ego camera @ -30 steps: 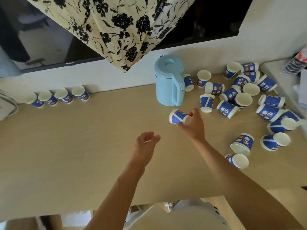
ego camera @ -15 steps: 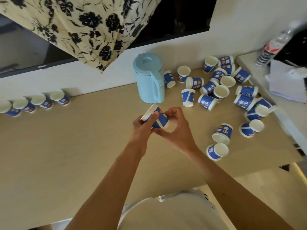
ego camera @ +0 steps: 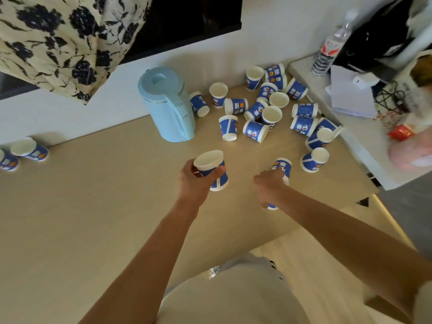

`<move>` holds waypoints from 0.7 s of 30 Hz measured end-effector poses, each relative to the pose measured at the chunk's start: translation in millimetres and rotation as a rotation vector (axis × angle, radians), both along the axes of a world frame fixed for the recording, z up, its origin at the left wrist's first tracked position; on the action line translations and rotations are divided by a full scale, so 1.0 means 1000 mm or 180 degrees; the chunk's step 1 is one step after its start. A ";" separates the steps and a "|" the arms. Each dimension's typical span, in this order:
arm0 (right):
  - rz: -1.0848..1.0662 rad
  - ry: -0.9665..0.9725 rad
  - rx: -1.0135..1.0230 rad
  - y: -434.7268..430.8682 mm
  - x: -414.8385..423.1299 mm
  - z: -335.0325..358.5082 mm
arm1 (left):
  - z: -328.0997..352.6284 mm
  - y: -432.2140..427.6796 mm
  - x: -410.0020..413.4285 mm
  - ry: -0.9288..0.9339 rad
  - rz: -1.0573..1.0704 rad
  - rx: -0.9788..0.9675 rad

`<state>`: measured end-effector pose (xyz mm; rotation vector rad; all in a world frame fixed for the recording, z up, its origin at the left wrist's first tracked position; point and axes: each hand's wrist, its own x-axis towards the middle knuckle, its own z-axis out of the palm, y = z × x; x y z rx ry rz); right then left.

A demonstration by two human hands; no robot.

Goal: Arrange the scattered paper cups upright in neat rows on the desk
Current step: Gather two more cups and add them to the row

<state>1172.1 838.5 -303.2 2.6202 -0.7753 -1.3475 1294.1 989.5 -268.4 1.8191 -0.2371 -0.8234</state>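
- Since half a second ago the right hand [ego camera: 268, 187] has let go of the blue-and-white paper cup [ego camera: 211, 168] that both hands held together and has moved off to the right. The left hand [ego camera: 194, 181] now has that cup alone.
- The left hand grips the blue-and-white paper cup round its side, with the thumb across the front. The cup is upright with its white mouth up, over the pale wooden desk [ego camera: 93, 206] and near the front of the light blue plastic kettle [ego camera: 168, 104]. Whether its base touches the desk cannot be told.
- The right hand is back-up with its fingers curled down at an upside-down paper cup [ego camera: 283, 168] standing on the desk. Its fingertips are hidden, so I cannot tell whether it grips the cup or only touches it.
- The edge of another paper cup [ego camera: 272, 206] shows from under the right wrist.
- The scattered paper cups [ego camera: 268, 108] lie in a loose heap behind and to the right of the kettle. A few are upright, one stands inverted, and many lie on their sides, some touching.
- Two upright cups [ego camera: 29, 150] stand side by side at the far left along the white wall.
- A cream cloth with black flowers [ego camera: 58, 43] hangs at the upper left, beside a dark screen [ego camera: 187, 19].
- On the white side shelf [ego camera: 364, 146] to the right stand a clear plastic bottle [ego camera: 332, 45] and some white papers [ego camera: 350, 97].
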 end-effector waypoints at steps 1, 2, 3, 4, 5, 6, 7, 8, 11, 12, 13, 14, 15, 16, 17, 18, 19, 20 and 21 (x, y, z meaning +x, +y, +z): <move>0.0028 0.0162 -0.0015 -0.001 0.002 -0.003 | 0.000 -0.001 -0.001 -0.0014 -0.0025 0.0019; 0.0070 0.0302 -0.0033 -0.001 0.003 -0.007 | 0.000 -0.001 -0.001 -0.0017 -0.0034 0.0031; 0.0144 0.0424 -0.0079 0.000 0.005 -0.010 | -0.001 -0.001 -0.001 -0.0018 -0.0035 0.0031; 0.0253 0.0520 -0.0161 0.001 0.005 -0.012 | -0.001 0.000 0.000 -0.0022 -0.0038 0.0029; 0.0359 0.0581 -0.0254 0.002 0.005 -0.015 | -0.002 0.001 0.001 -0.0027 -0.0033 0.0028; 0.0416 0.0589 -0.0321 0.002 0.006 -0.016 | -0.003 0.002 0.002 -0.0037 -0.0021 0.0031; 0.0427 0.0566 -0.0345 0.003 0.006 -0.018 | -0.004 0.003 0.004 -0.0050 0.0008 0.0029; 0.0383 0.0535 -0.0330 0.002 0.005 -0.019 | -0.004 0.004 0.005 -0.0070 0.0021 0.0023; 0.0135 0.0279 -0.0136 -0.003 0.008 -0.019 | -0.006 0.012 0.009 -0.0096 0.0105 -0.0017; 0.0020 0.0102 -0.0027 -0.005 0.011 -0.016 | -0.006 0.015 0.011 -0.0107 0.0133 -0.0036; -0.0102 -0.0107 0.0096 -0.007 0.015 -0.013 | -0.007 0.020 0.014 -0.0126 0.0166 -0.0054; -0.0233 -0.0325 0.0229 -0.008 0.020 -0.010 | -0.008 0.026 0.017 -0.0143 0.0203 -0.0060; -0.0383 -0.0549 0.0373 -0.008 0.026 -0.007 | -0.009 0.034 0.021 -0.0162 0.0250 -0.0057; -0.0567 -0.0772 0.0550 -0.009 0.033 -0.005 | -0.010 0.042 0.025 -0.0179 0.0312 -0.0048; -0.0788 -0.0991 0.0783 -0.009 0.040 -0.003 | -0.011 0.051 0.029 -0.0188 0.0382 -0.0040; -0.1039 -0.1224 0.1062 -0.007 0.046 -0.002 | -0.011 0.061 0.033 -0.0190 0.0460 -0.0034; -0.1277 -0.1477 0.1375 -0.002 0.053 -0.002 | -0.011 0.072 0.038 -0.0195 0.0557 -0.0017; -0.1487 -0.1743 0.1709 0.005 0.062 -0.003 | -0.010 0.084 0.043 -0.0212 0.0662 0.0012; -0.1696 -0.1989 0.2021 0.012 0.067 -0.004 | -0.010 0.094 0.046 -0.0230 0.0745 0.0047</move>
